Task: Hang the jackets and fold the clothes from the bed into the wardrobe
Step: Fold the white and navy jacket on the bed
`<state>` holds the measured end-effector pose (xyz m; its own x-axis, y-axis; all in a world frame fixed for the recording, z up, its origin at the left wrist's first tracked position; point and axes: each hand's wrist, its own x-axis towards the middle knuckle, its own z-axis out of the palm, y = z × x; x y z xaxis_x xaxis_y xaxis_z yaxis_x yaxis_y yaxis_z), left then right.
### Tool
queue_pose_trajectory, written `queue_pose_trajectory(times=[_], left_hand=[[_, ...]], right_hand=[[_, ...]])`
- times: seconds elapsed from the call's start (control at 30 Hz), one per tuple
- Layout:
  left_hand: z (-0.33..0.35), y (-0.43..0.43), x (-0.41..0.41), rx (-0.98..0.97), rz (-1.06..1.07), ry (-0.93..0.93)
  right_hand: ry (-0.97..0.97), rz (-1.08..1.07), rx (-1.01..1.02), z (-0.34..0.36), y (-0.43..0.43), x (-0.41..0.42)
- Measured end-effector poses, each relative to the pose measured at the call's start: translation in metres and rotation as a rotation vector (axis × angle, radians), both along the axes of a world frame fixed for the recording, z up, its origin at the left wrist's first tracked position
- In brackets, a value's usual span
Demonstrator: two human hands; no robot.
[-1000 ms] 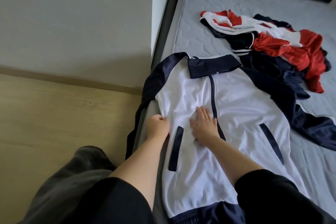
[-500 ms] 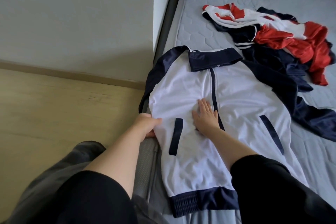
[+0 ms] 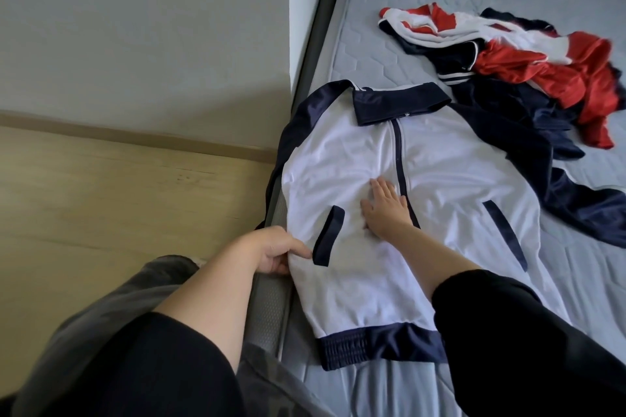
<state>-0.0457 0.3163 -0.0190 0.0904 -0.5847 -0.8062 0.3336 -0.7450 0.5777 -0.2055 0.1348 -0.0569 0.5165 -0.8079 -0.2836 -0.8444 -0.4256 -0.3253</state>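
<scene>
Head view, close, downward over bed [image 3: 389, 41] edge

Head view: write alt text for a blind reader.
A white and navy jacket lies front-up on a grey mattress; the right hand presses it flat, the left hand pinches its side edge. Red, white and navy clothes are heaped behind.

Jacket's [image 3: 389, 213] left sleeve over mattress edge; heap [image 3: 542, 78] tangled, garments indistinguishable
</scene>
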Motion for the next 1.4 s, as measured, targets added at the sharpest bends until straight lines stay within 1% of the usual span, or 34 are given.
queue_pose_trajectory(times=[0.07, 0.17, 0.23, 0.33, 0.37, 0.4, 0.5, 0.57, 0.7, 0.77, 0.83, 0.97, 1.07, 1.13, 1.17, 1.23, 1.3, 1.4], left_hand=[[0.000, 0.002, -0.001, 0.041, 0.002, 0.009], [0.002, 0.005, 0.002, 0.099, -0.106, -0.044], [0.005, 0.006, 0.006, 0.132, -0.245, -0.067], [0.010, 0.009, 0.007, 0.216, -0.582, -0.180], [0.011, 0.010, 0.008, 0.235, -0.635, -0.183], [0.013, 0.010, 0.008, 0.241, -0.637, -0.148], [0.013, 0.009, 0.010, 0.200, -0.547, -0.018], [0.009, 0.006, 0.011, 0.156, -0.427, -0.028], [-0.004, -0.011, 0.007, -0.046, 0.075, -0.116], [-0.007, -0.022, 0.008, -0.127, 0.244, -0.156], [-0.008, -0.032, 0.011, -0.154, 0.340, -0.190], [-0.016, -0.048, 0.022, -0.154, 0.499, -0.193], [-0.029, -0.057, 0.034, -0.077, 0.561, -0.200], [-0.037, -0.061, 0.039, -0.051, 0.640, -0.087], [-0.038, -0.064, 0.041, -0.057, 0.702, -0.001], [-0.039, -0.071, 0.047, -0.083, 0.804, 0.148], [-0.039, -0.081, 0.054, -0.119, 0.867, 0.255], [-0.038, -0.091, 0.067, -0.201, 0.973, 0.443]], right_hand=[[0.000, 0.003, -0.003, 0.001, 0.000, 0.000], [0.014, 0.005, -0.016, 0.004, 0.002, 0.001], [0.057, 0.008, -0.057, 0.005, 0.005, 0.003], [0.127, 0.002, -0.142, 0.003, 0.015, 0.005], [0.127, -0.004, -0.156, 0.002, 0.018, 0.005], [0.122, -0.005, -0.164, 0.001, 0.021, 0.005], [0.087, 0.046, -0.146, 0.000, 0.026, 0.001], [0.073, 0.090, -0.141, -0.001, 0.026, -0.003], [0.095, 0.098, -0.162, 0.002, 0.027, -0.004], [0.084, 0.087, -0.167, 0.006, 0.028, 0.004], [0.055, 0.091, -0.163, 0.013, 0.027, 0.017], [0.032, 0.103, -0.151, 0.023, 0.008, 0.053], [0.006, -0.026, -0.097, 0.025, -0.019, 0.080], [-0.009, -0.138, -0.049, 0.018, -0.032, 0.090], [0.026, -0.154, -0.059, 0.011, -0.032, 0.092], [0.109, -0.143, -0.151, -0.007, -0.027, 0.094], [0.120, -0.146, -0.229, -0.022, -0.022, 0.093], [0.108, -0.155, -0.283, -0.033, -0.025, 0.093]])
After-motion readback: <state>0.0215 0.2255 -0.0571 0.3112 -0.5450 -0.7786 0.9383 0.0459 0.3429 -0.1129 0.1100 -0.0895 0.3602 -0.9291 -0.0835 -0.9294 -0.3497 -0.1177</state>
